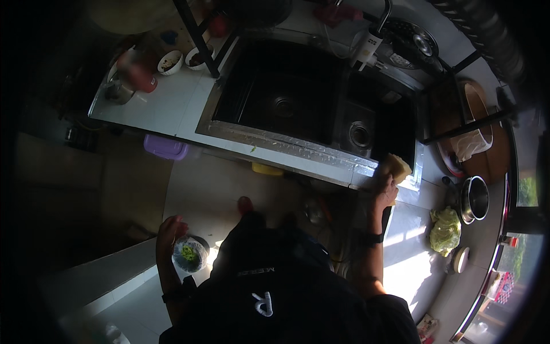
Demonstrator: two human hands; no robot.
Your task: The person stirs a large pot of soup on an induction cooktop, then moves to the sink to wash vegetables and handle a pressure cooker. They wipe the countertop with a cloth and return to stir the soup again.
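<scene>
My right hand (386,191) grips a pale yellow cloth or sponge (398,168) at the front right corner of the sink. The dark double-bowl sink (283,86) has a metal rim (275,139) with water drops and small scraps on its front edge. Low on the left, my left hand (172,225) hangs with loosely bent fingers and nothing seen in it. Just beside it stands a bin lined with clear plastic (182,258), with green vegetable scraps (189,254) inside.
A leafy cabbage (445,231) and a steel pot (476,200) sit on the right counter. Black rack legs (200,41) rise at the sink's left, near two bowls (170,62). A white faucet unit (367,48) stands behind the sink. A purple plastic container (165,147) is below the counter edge.
</scene>
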